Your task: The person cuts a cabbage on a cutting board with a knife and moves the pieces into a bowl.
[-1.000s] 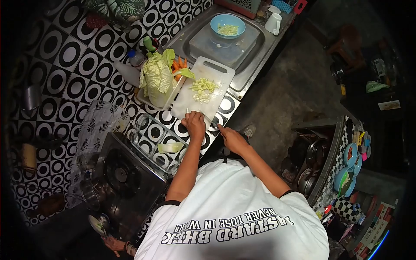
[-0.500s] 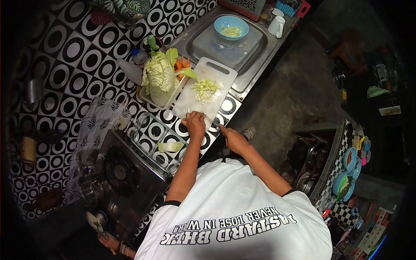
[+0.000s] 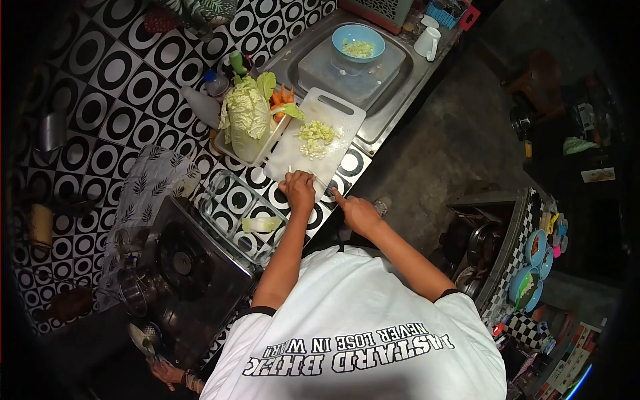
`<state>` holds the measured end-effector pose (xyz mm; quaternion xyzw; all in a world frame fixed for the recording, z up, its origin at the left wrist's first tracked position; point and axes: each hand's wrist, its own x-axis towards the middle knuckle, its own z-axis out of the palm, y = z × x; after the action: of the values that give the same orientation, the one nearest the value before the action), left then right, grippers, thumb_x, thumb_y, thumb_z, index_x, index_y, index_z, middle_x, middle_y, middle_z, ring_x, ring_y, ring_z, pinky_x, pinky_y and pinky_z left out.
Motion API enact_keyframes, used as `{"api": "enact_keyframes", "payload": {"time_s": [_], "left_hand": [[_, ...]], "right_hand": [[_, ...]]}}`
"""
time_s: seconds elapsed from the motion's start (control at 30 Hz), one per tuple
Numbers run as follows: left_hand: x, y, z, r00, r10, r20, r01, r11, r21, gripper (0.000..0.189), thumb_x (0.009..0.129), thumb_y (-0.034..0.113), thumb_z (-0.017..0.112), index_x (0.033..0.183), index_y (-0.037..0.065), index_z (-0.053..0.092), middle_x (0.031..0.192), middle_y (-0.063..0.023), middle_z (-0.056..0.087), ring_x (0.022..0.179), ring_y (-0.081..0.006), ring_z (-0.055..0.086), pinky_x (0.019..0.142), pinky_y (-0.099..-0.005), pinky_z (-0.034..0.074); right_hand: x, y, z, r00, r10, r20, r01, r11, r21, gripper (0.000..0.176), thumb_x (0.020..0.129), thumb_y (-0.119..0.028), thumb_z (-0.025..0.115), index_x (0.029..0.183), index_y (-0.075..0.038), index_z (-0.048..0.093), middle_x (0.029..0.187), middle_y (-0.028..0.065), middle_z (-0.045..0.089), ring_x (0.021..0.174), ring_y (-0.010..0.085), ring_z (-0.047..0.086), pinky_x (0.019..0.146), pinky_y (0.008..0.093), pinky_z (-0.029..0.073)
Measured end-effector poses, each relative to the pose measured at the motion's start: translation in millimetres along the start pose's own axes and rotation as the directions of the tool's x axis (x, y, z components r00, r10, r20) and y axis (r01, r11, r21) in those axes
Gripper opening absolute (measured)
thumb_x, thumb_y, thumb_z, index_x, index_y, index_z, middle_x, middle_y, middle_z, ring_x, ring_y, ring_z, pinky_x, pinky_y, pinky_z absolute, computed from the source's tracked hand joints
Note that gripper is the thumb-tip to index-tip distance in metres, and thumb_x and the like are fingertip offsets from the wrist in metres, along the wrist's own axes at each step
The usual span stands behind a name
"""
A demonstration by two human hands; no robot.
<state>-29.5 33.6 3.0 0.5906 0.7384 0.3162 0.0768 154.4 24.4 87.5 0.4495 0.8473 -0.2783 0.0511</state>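
Observation:
My left hand (image 3: 299, 188) is closed at the near end of the white cutting board (image 3: 287, 155), its fingers pressed together over a small pale piece I cannot make out. To its right, my right hand (image 3: 359, 213) grips the dark handle of a knife (image 3: 324, 186), whose blade reaches toward my left fingers. Chopped pale green cabbage (image 3: 317, 139) lies in a pile on the board. Beside the board, a whole cabbage (image 3: 247, 120) and orange carrots (image 3: 283, 101) sit in a plastic container (image 3: 255, 160).
A blue bowl (image 3: 359, 44) of chopped pieces stands over the sink (image 3: 287, 63). A glass dish (image 3: 230, 233) holds a cabbage piece (image 3: 261, 225). The stove (image 3: 200, 280) is at left. Another person's hand (image 3: 167, 373) shows at bottom left. A white mug (image 3: 427, 44) stands by the sink.
The view has shifted slightly. The other person's hand at bottom left and the utensil by it have moved slightly left. My hands keep nearly the same positions at the board.

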Motion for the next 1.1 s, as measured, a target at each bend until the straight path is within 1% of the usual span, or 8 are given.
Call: {"api": "enact_keyframes", "payload": {"time_s": [0.23,0.33,0.4,0.43,0.63,0.93,1.0,1.1], "left_hand": [[-2.4,-0.7,3.0,1.000,-0.011,-0.007,0.011,1.000,-0.011,0.006,0.076,0.008,0.072,0.081,0.010,0.072,0.088,-0.0012,0.066,0.095,-0.0235,0.055,0.087,-0.0428,0.033],[-3.6,-0.2,3.3,1.000,-0.020,-0.011,0.020,1.000,-0.016,0.007,0.075,0.008,0.072,0.082,0.010,0.072,0.089,-0.0014,0.065,0.095,-0.0240,0.055,0.087,-0.0423,0.034],[-4.1,0.4,3.1,0.999,-0.017,-0.028,0.016,0.999,-0.033,0.008,0.075,0.007,0.072,0.081,0.010,0.072,0.089,-0.0010,0.065,0.095,-0.0238,0.055,0.087,-0.0415,0.034],[-4.1,0.6,2.7,0.999,-0.021,-0.034,0.020,0.999,-0.033,0.008,0.075,0.007,0.072,0.081,0.010,0.072,0.089,-0.0010,0.065,0.095,-0.0238,0.055,0.087,-0.0415,0.034],[-4.2,2.3,3.1,0.998,-0.009,-0.067,0.006,0.999,-0.042,0.004,0.076,0.008,0.071,0.080,0.010,0.072,0.086,-0.0003,0.065,0.093,-0.0226,0.054,0.085,-0.0402,0.034],[-3.8,1.3,4.6,0.997,0.005,-0.078,-0.008,0.999,-0.036,0.002,0.077,0.009,0.072,0.077,0.009,0.071,0.085,-0.0007,0.065,0.091,-0.0232,0.054,0.084,-0.0402,0.034],[-3.6,0.6,4.9,0.997,0.004,-0.074,-0.006,1.000,-0.031,0.002,0.077,0.010,0.073,0.077,0.009,0.070,0.085,-0.0006,0.065,0.091,-0.0231,0.054,0.084,-0.0403,0.034],[-3.0,-0.6,5.3,0.998,0.001,-0.070,-0.003,1.000,-0.027,0.003,0.076,0.010,0.073,0.077,0.009,0.070,0.084,-0.0003,0.065,0.091,-0.0228,0.054,0.085,-0.0403,0.034]], "right_hand": [[14.2,-10.8,-28.7,0.991,-0.064,0.122,0.081,0.987,-0.136,0.062,0.081,-0.004,0.050,0.142,0.002,0.043,0.086,0.0208,0.070,0.079,0.0353,0.069,0.072,0.0440,0.055],[18.1,-14.0,-30.4,0.990,-0.072,0.122,0.090,0.985,-0.149,0.069,0.075,-0.003,0.053,0.143,0.001,0.043,0.081,0.0206,0.068,0.075,0.0361,0.067,0.071,0.0445,0.053],[19.2,-15.7,-31.4,0.984,-0.109,0.138,0.135,0.971,-0.195,0.055,0.084,-0.009,0.048,0.138,0.003,0.048,0.086,0.0192,0.070,0.077,0.0336,0.069,0.070,0.0430,0.055],[19.7,-15.8,-31.6,0.984,-0.114,0.139,0.141,0.970,-0.201,0.055,0.084,-0.009,0.048,0.138,0.003,0.048,0.086,0.0192,0.070,0.077,0.0336,0.069,0.070,0.0430,0.055],[21.7,-15.2,-40.6,0.982,-0.119,0.143,0.144,0.974,-0.174,0.054,0.084,-0.009,0.048,0.137,0.003,0.048,0.088,0.0197,0.070,0.081,0.0334,0.070,0.071,0.0431,0.055],[28.5,-10.6,-48.1,0.968,-0.072,0.240,0.101,0.989,-0.110,0.053,0.085,-0.008,0.049,0.137,0.001,0.047,0.093,0.0220,0.070,0.085,0.0367,0.069,0.075,0.0454,0.054],[31.1,-6.0,-41.7,0.977,-0.128,0.169,0.142,0.987,-0.070,0.063,0.076,-0.005,0.055,0.138,0.003,0.044,0.081,0.0241,0.067,0.077,0.0399,0.067,0.069,0.0469,0.053],[33.0,-6.3,-40.2,0.971,-0.105,0.214,0.120,0.991,-0.061,0.064,0.076,-0.005,0.054,0.139,0.003,0.043,0.083,0.0244,0.068,0.077,0.0402,0.067,0.069,0.0471,0.053]]}}
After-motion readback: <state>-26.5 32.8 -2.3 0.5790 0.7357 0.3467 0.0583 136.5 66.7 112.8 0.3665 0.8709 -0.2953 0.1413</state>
